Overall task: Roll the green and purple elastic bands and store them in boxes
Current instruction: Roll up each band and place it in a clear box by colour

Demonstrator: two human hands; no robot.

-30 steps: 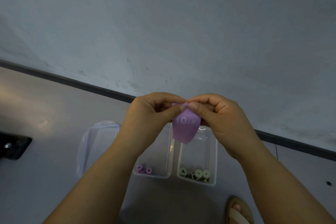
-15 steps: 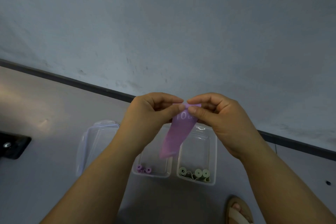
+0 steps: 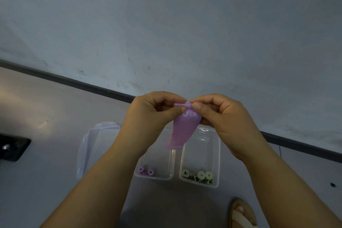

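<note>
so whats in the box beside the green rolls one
Two purple rolls at the near end of the box; its far end is hidden behind the left hand and hanging purple band.

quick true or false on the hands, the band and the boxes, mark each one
1. The left hand and right hand both pinch the top edge of the purple band. True.
2. The purple band is rolled up tight. False: most of it hangs loose below the fingers.
3. Green rolls lie in the right box. True.
4. Green rolls lie in both boxes. False: the left box holds two purple rolls.
5. Both boxes are closed. False: both are open, and a lid lies beside the left box.
</note>
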